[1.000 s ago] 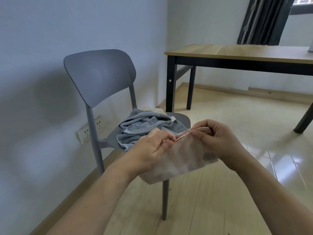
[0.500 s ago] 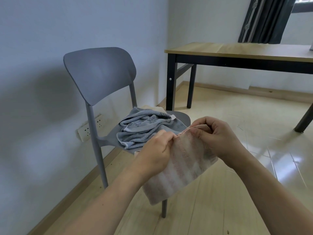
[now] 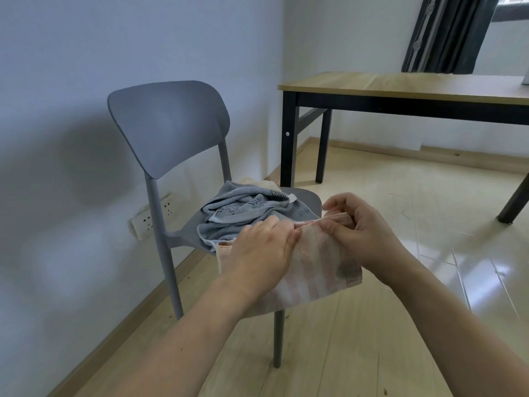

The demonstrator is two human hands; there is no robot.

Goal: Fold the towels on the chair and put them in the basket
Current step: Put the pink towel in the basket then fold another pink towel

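Against a pale wall, a grey chair (image 3: 171,130) bore a crumpled grey towel (image 3: 243,213). Before it, a pink striped towel (image 3: 317,267) was pinched along its top edge by the left hand (image 3: 263,253) and the right hand (image 3: 363,233). Corners should be matched before creasing.

Soft daylight enters from the window (image 3: 512,7) at upper right, glaring on the glossy floor (image 3: 472,270). The chair (image 3: 171,130) casts a blurred shadow on the wall (image 3: 71,110). Edges bend.

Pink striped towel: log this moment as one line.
stage: folding | left hand: grips pink striped towel | right hand: pinches its top edge | grey towel: unfolded on chair | basket: unseen
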